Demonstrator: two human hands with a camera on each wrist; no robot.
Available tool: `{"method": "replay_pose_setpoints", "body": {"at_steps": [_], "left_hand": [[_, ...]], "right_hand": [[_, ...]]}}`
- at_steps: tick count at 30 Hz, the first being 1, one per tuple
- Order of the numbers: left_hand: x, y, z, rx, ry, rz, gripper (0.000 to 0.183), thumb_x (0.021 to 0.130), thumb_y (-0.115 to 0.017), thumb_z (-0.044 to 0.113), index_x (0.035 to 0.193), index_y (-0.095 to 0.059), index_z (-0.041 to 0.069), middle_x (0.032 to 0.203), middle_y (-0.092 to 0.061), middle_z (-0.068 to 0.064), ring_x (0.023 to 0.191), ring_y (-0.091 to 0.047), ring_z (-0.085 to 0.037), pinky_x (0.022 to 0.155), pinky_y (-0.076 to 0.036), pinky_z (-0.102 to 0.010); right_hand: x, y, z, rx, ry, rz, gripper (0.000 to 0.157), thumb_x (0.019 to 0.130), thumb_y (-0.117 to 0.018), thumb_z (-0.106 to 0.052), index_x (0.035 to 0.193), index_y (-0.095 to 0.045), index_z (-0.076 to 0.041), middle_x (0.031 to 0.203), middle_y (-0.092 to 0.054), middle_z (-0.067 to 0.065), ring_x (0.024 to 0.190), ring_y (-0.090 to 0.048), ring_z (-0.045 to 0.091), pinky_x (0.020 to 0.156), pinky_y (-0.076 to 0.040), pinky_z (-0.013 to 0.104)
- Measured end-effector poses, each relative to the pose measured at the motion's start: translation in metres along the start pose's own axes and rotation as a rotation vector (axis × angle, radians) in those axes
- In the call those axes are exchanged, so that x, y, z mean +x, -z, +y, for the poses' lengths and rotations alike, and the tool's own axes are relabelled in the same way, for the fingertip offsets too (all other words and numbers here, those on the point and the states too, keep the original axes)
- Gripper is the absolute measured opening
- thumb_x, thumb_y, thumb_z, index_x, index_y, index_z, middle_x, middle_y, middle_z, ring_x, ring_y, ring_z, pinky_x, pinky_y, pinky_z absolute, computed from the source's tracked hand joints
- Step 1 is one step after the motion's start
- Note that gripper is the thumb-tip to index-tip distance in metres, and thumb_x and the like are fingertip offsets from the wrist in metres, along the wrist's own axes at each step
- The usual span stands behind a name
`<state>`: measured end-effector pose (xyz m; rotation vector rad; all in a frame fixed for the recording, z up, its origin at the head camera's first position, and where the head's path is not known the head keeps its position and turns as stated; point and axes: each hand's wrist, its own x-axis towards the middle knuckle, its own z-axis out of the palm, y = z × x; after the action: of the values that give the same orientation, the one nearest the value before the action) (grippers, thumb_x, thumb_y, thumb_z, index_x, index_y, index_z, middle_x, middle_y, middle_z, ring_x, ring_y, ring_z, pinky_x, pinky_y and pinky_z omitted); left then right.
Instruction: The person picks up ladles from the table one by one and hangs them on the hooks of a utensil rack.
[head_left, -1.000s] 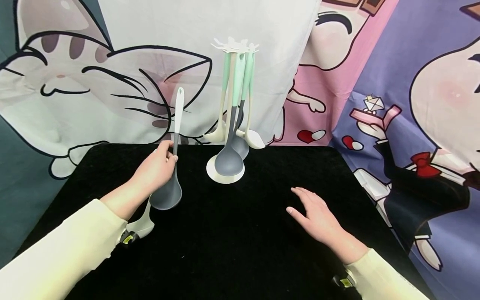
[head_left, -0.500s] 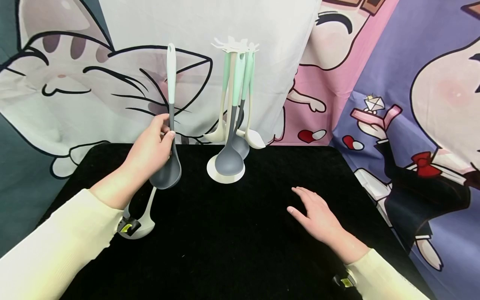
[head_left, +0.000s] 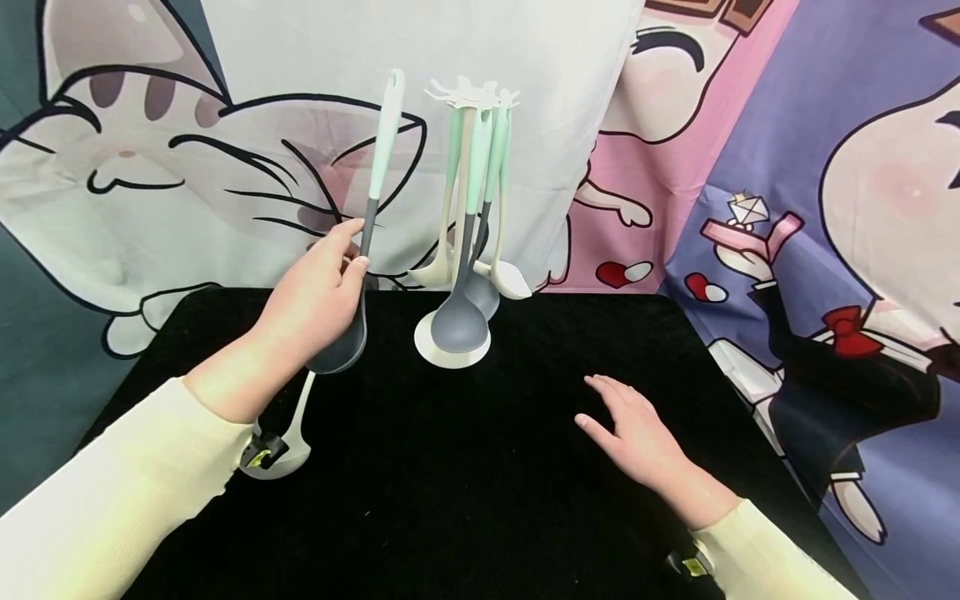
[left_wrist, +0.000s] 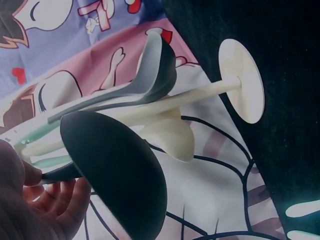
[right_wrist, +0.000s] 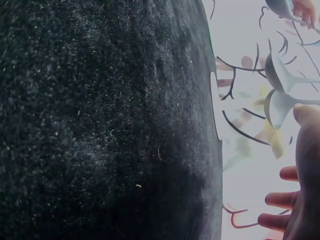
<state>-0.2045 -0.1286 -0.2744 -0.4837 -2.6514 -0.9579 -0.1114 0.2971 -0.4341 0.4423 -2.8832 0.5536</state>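
My left hand [head_left: 315,292] pinches a grey ladle [head_left: 386,137] by its shaft, just below the pale mint handle. The handle points up and leans right; the bowl hangs below the hand, partly hidden by it. In the left wrist view the dark bowl of this ladle [left_wrist: 115,170] overlaps the utensil stand [left_wrist: 242,82]. That white stand holds several hanging utensils, among them a grey ladle [head_left: 459,323] in front and a cream spoon [head_left: 512,279] at the right. My right hand [head_left: 633,429] is held over the table's right side, fingers extended, holding nothing.
A white ladle [head_left: 288,458] lies on the black table [head_left: 465,500] under my left forearm, partly hidden by the sleeve. Pale handle ends [left_wrist: 305,207] show at the left wrist view's lower right. A printed cartoon cloth [head_left: 555,50] hangs behind the table.
My left hand has lifted the grey ladle from low over the table, then shifted it right toward the stand, its handle now tilting right. My right hand has stayed in place.
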Motion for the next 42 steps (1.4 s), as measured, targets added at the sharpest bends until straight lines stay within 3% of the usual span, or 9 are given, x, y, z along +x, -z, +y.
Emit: {"method": "replay_pose_setpoints", "body": {"at_steps": [8,17,29,42], "left_hand": [[-0.004,-0.002,0.013,0.053,-0.060,-0.024,0.045,0.104,-0.045,0.017,0.148,-0.042,0.013,0.121,-0.058,-0.013,0.110,-0.056,-0.030,0.096,-0.041,-0.052],[-0.005,-0.005,0.019,0.069,-0.049,-0.030,0.044,0.104,-0.044,0.019,0.148,-0.042,0.015,0.124,-0.057,-0.010,0.105,-0.057,-0.028,0.094,-0.042,-0.052],[-0.004,-0.002,0.024,0.105,-0.059,-0.063,0.047,0.104,-0.044,0.020,0.150,-0.041,0.014,0.135,-0.055,-0.011,0.123,-0.053,-0.028,0.103,-0.038,-0.052],[0.004,-0.006,0.027,0.090,-0.018,-0.086,0.048,0.104,-0.046,0.022,0.151,-0.040,0.017,0.119,-0.063,-0.007,0.105,-0.060,-0.025,0.090,-0.045,-0.050]], "right_hand": [[-0.001,0.000,0.001,0.006,-0.003,-0.002,0.064,0.099,-0.056,-0.049,0.146,-0.045,-0.008,0.149,-0.044,0.015,0.138,-0.038,0.035,0.110,-0.026,0.059],[-0.002,-0.002,0.001,0.001,0.001,0.007,0.063,0.099,-0.056,-0.049,0.146,-0.046,-0.009,0.148,-0.045,0.017,0.137,-0.039,0.035,0.109,-0.027,0.059],[-0.003,-0.002,0.001,0.003,0.001,0.006,0.063,0.098,-0.056,-0.049,0.146,-0.046,-0.008,0.148,-0.045,0.017,0.137,-0.039,0.035,0.109,-0.027,0.059],[-0.004,-0.002,0.001,0.001,-0.001,0.008,0.063,0.098,-0.056,-0.049,0.146,-0.046,-0.010,0.149,-0.045,0.015,0.138,-0.039,0.035,0.109,-0.028,0.059]]}}
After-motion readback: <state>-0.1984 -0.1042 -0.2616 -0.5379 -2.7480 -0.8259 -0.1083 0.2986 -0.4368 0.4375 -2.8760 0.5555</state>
